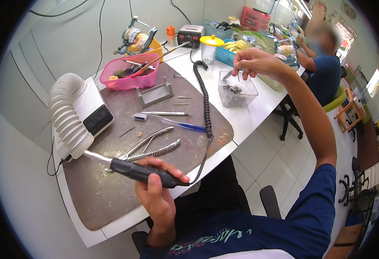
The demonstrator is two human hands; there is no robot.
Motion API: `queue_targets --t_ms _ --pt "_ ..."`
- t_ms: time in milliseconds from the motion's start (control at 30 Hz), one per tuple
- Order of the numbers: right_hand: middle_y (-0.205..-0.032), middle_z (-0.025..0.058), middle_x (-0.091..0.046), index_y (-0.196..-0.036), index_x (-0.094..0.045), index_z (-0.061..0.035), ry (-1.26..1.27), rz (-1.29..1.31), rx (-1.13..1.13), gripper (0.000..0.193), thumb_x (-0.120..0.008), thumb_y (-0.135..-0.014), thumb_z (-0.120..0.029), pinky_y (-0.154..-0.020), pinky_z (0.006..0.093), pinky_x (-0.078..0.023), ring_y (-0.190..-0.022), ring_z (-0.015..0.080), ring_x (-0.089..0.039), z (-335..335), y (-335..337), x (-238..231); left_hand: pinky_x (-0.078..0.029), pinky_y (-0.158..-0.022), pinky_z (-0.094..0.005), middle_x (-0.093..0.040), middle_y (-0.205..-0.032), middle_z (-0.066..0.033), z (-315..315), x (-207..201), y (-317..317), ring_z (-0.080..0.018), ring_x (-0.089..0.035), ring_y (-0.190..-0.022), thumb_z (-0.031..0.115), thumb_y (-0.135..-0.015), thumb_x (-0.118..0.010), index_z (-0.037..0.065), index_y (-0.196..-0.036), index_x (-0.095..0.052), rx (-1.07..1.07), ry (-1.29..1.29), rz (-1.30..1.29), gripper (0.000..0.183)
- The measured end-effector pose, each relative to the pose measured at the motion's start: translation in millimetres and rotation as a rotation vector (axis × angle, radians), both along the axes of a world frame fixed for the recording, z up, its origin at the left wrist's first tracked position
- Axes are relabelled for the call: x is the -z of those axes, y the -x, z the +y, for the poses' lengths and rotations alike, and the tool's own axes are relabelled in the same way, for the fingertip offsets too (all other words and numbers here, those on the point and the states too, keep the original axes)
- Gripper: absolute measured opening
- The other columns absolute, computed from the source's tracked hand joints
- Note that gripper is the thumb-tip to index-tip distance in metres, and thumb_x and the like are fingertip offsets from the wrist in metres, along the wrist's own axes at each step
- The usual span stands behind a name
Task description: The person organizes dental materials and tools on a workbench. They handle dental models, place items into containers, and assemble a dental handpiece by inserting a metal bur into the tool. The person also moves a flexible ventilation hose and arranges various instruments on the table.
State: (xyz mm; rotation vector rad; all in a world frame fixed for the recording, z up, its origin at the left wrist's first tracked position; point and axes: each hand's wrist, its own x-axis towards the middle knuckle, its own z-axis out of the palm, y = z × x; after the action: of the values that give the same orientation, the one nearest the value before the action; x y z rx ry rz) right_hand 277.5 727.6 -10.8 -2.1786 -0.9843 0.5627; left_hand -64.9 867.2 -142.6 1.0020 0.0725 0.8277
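Observation:
My left hand [157,190] is wrapped round a black rotary handpiece [144,172], whose silver nose points left toward the mouth of a white suction hose [71,118]. A coiled black cord [206,101] runs from its back end. Over a clear plastic box [237,98] at the right, my right hand [256,62] is raised with its fingers pinched. Something thin shows below the fingertips, too small to name. Several small burs [233,90] lie inside the box. Just beyond the handpiece are metal pliers [155,144], partly open on the brown mat.
On the brown mat [99,198] lie a blue toothbrush [176,122], a slim metal tool [165,113] and a grey stand [155,95]. Behind are a pink basket [129,80], a control box [190,35] and a yellow-lidded jar [210,49]. A co-worker [323,64] sits at the far right.

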Motion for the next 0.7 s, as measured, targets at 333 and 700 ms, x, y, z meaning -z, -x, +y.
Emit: queue_targets --t_ms 333,700 --pt "-0.091 0.0076 -0.071 -0.115 -0.064 -0.0027 -0.523 0.031 -0.175 0.028 -0.068 -0.091 -0.018 -0.069 0.0217 -0.054 -0.079 0.0098 -0.068 19 93 -24 -0.051 -0.063 -0.0262 -0.063 -0.081 -0.0093 -11 -10 -21 -0.0133 -0.062 -0.069 0.018 -0.1 -0.054 -0.002 -0.116 -0.05 0.491 -0.107 0.24 0.026" --pt "-0.09 0.0076 -0.069 -0.108 -0.062 -0.0002 -0.629 0.1 -0.269 0.022 -0.068 -0.092 -0.014 -0.072 0.0247 -0.059 -0.081 0.0129 -0.07 71 143 -9 -0.05 -0.062 -0.025 -0.062 -0.08 -0.0088 -10 -8 -16 -0.0127 -0.061 -0.067 0.021 -0.1 -0.056 -0.002 -0.115 -0.05 0.458 -0.227 0.341 0.029"
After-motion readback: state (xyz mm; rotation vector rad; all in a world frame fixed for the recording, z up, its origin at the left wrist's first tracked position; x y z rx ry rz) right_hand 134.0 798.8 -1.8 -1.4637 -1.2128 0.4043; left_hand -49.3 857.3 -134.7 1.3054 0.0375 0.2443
